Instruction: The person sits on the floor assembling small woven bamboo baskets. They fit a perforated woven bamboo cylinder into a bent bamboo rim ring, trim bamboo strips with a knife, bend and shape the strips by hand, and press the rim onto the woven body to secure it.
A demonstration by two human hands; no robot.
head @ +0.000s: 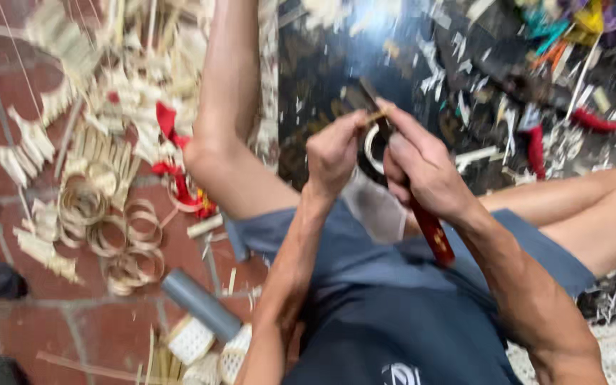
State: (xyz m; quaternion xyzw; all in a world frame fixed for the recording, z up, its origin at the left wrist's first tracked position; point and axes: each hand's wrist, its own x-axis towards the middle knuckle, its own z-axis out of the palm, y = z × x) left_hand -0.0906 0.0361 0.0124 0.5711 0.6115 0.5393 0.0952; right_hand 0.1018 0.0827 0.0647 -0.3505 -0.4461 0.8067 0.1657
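right hand (422, 167): clenched around a knife (433, 232); red handle seen sticking out below the fist toward the lap, dark blade (370, 96) running up past the fingers, away from the body.
knife axis: long axis tilted, handle end low and right, blade tip high and left.
left hand (333, 153): closed in a pinch on a thin bamboo strip (376, 115); strip end is held between thumb and fingers at the top of the fist.
strip location: just above both fists, between the two hands, touching or nearly touching the blade; exact contact blurred.
key relation: strip lies up and right of the left hand, crossing the blade; the left hand is nearer to it, the right hand sits just beside.
ring (373, 150): pale loop seen in the gap between the hands, below the strip; whether it is part of the strip cannot be told.
floor left: bamboo rings (119, 239) and cut strip bundles (33, 146) piled on red tile (8, 93); grey tube (199, 304) near the knee.
far side: dark slab (322, 64) strewn with pale shavings (433, 68); red scraps (536, 146) well apart from the hands.
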